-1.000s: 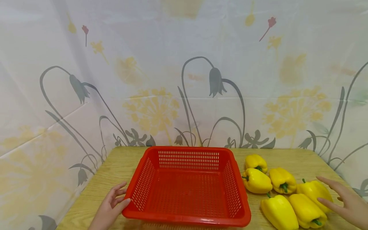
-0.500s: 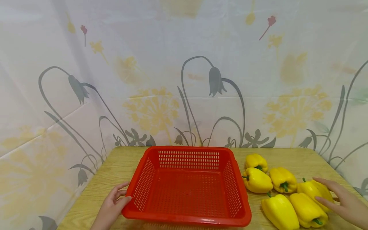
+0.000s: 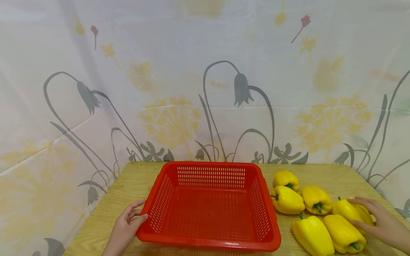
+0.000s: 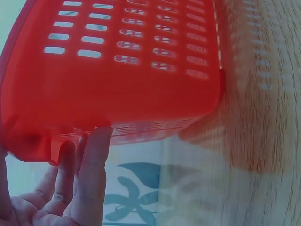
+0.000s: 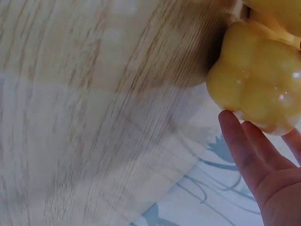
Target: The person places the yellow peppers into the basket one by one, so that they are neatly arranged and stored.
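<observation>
My left hand (image 3: 126,224) holds the front left corner of a red plastic basket (image 3: 208,244), thumb on the rim and fingers against the outside of its left wall. In the left wrist view the fingers (image 4: 94,174) reach up under the rim of the basket (image 4: 117,89). On the right, my right hand (image 3: 381,222) spreads around the rightmost yellow bell pepper (image 3: 347,210), thumb on the near side. Its fingertips touch the bottom end of the bell pepper (image 5: 258,75) in the right wrist view; the fingers are fairly straight, and the thumb is out of sight there.
Several more yellow bell peppers (image 3: 312,234) lie between the basket and my right hand, close together. All stand on a wood-grain table (image 3: 134,177). A flower-printed cloth (image 3: 179,89) hangs behind and at both sides.
My right hand has moved in slightly to the left, and its fingers have come onto the rightmost bell pepper. The left hand has settled a little further onto the basket's rim.
</observation>
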`<state>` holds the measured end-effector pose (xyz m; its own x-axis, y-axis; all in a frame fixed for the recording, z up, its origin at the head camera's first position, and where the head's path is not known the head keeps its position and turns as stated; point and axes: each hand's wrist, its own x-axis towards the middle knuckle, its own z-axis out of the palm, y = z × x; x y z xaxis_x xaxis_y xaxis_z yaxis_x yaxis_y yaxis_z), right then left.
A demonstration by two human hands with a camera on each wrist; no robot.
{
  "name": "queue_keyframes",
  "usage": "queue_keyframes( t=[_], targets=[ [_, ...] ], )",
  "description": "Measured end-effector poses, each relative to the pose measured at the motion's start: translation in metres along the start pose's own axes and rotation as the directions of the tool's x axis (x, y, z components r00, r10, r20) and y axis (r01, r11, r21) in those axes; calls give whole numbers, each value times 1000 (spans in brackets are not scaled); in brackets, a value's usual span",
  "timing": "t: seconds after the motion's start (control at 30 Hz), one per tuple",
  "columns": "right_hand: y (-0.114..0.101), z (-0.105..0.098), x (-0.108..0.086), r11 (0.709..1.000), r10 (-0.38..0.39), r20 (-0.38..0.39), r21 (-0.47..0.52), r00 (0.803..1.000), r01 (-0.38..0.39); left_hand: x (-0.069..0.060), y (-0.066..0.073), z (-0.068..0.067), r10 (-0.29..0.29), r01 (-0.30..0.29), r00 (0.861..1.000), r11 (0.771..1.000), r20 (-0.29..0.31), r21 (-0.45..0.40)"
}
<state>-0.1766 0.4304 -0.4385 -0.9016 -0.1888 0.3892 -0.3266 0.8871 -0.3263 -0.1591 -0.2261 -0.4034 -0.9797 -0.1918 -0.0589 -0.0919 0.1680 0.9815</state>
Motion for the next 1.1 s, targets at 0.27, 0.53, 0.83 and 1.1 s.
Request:
queue_keyframes(
  t=[0.27, 0.53, 0.83, 1.1],
  targets=[
    [-3, -2, 4, 1000, 6, 4, -4, 1000, -6, 0, -3, 0, 25, -25, 999, 999, -23, -23],
    [9, 0, 0, 998, -61, -17, 27, 998, 62, 0, -2, 1, 4, -4, 1000, 1000, -19, -20],
    [14, 2, -3, 985, -173, -35, 0, 984, 173, -1, -1, 1, 18, -18, 999, 1000, -29, -16],
    [11, -1, -4, 994, -108, -49, -27, 993, 107, -2, 0, 2, 20, -21, 999, 1000, -28, -14]
  ],
)
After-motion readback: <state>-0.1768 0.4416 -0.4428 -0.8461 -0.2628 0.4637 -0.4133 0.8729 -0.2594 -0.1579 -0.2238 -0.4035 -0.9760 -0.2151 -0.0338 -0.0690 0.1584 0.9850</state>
